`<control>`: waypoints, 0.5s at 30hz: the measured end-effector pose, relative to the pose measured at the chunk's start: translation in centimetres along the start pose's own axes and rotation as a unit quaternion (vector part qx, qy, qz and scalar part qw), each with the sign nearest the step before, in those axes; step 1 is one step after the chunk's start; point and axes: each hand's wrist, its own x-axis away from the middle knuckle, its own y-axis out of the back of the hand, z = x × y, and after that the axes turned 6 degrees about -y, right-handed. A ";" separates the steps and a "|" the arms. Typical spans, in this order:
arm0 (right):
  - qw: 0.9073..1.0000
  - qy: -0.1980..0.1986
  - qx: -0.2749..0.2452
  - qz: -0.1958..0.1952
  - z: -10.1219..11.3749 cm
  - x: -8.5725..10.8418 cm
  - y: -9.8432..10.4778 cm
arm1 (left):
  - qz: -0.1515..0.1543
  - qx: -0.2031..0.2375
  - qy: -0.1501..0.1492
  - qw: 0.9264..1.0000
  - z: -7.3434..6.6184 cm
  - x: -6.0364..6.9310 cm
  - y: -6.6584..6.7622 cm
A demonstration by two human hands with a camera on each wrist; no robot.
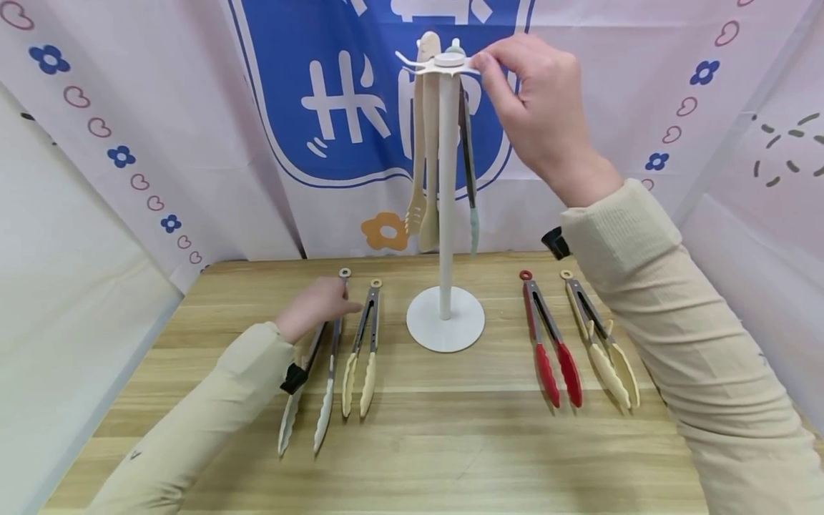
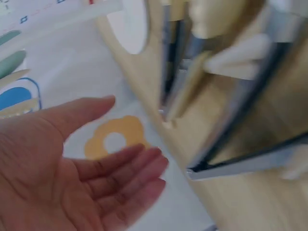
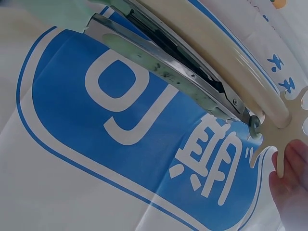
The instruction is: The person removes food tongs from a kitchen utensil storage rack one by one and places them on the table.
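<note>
And here's the right grip [image 1: 537, 107], a bare hand up at the top of the tall white stand with a round base [image 1: 447, 179], thumb and finger pinching one prong of its hook plate. Down low, the left grip [image 1: 315, 307] is released: thumb well apart from the fingers, palm bare, nothing in it!

Right beside it lie the steel tongs with white tips [image 1: 327, 393], and this is the line-up that matters, by my reading. Their long axis runs lengthwise from a ring end at the far side, just beyond the left fingers, down to splayed tips nearer the person and slanting left. The left wrist view is blurred, but those fingers look clear of the metal. The left is plainly the nearer hand; the right is high above.

Just to their right, steel tongs with cream tips [image 1: 370, 379], ring end far too. Hanging from the stand: a beige slotted utensil [image 1: 417, 207], a beige spoon-like utensil [image 1: 429, 225] and steel tongs with pale green tips [image 1: 474, 225]. Across on the wooden surface [image 1: 450, 458], right of the base: red-tipped tongs [image 1: 569, 372], then pale-yellow-tipped tongs [image 1: 607, 372].
</note>
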 end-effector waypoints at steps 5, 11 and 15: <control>1.000 -0.008 0.005 0.013 0.2 0.0 0.0 | -0.048 -0.007 -0.054 0.997 -1.5 -1.2 0.8; 1.000 0.029 -0.005 -0.011 0.0 0.0 -0.2 | -0.121 0.031 -0.113 0.986 -3.2 -2.0 1.7; 0.999 0.037 -0.001 -0.016 -0.1 0.0 -0.2 | -0.152 0.062 -0.145 0.976 -4.2 -2.7 2.3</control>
